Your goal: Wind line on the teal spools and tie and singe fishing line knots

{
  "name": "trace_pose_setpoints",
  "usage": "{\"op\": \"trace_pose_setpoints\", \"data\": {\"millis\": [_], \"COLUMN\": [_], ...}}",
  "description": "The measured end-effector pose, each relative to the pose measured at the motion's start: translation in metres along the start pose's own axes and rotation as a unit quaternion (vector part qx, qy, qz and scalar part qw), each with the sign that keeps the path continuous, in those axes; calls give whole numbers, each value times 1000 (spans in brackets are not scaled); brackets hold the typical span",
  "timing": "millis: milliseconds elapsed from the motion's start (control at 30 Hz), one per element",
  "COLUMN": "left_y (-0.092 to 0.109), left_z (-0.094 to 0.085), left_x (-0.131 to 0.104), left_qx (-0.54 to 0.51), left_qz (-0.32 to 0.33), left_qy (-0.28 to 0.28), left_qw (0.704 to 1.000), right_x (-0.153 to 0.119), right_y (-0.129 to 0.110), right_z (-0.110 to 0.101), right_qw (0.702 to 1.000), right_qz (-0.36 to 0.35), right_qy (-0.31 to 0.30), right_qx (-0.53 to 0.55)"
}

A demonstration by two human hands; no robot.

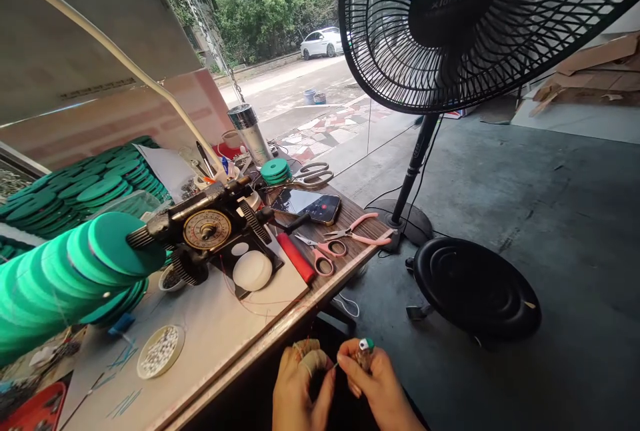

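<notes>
My left hand (300, 388), with beige wraps on its fingers, is closed in a pinch just past the table's front edge. Close beside it, my right hand (375, 384) is also pinched, its fingertips almost meeting the left ones. A thin greenish sliver shows between the two pinches, too small to name. On a finger of the right hand sits a small green and white piece (366, 344). Above the hands, on the table, stands a black hand-cranked winding machine (207, 228) with a dial and gears. Large green discs (113, 244) are lined up on its shaft.
A shallow dish of small white beads (160, 351) stands on the table (215, 338). Pink-handled scissors (323, 254), pink pliers (360, 231), a phone (307, 204) and a red bar (295, 258) lie at right. A standing fan (425, 104) and black stool (475, 288) are beyond.
</notes>
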State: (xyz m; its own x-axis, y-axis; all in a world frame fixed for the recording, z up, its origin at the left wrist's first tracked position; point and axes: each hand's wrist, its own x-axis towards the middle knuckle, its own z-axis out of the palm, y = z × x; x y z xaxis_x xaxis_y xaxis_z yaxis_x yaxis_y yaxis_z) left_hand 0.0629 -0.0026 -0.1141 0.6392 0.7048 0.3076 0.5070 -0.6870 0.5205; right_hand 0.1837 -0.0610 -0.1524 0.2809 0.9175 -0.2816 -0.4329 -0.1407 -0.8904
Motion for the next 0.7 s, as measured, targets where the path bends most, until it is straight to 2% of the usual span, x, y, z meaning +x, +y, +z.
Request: {"op": "trace_pose_setpoints", "data": {"millis": [233, 367, 467, 700], "left_y": [-3, -4, -3, -1], "left_z": [-2, -1, -1, -2], "left_x": [1, -1, 0, 1], "left_qx": [10, 18, 15, -7], "left_qz": [34, 33, 25, -18], "left_qy": [-3, 1, -3, 4], "left_qw": [999, 999, 1000, 1000], "right_x": [-2, -1, -1, -1], "right_y": [-2, 1, 3, 1], "right_z": [0, 1, 2, 0], "right_qw": [999, 1000, 999, 998], "right_qz": [-36, -1, 22, 10], "right_qy": [13, 13, 5, 18], "right_qx": [-34, 0, 39, 56]}}
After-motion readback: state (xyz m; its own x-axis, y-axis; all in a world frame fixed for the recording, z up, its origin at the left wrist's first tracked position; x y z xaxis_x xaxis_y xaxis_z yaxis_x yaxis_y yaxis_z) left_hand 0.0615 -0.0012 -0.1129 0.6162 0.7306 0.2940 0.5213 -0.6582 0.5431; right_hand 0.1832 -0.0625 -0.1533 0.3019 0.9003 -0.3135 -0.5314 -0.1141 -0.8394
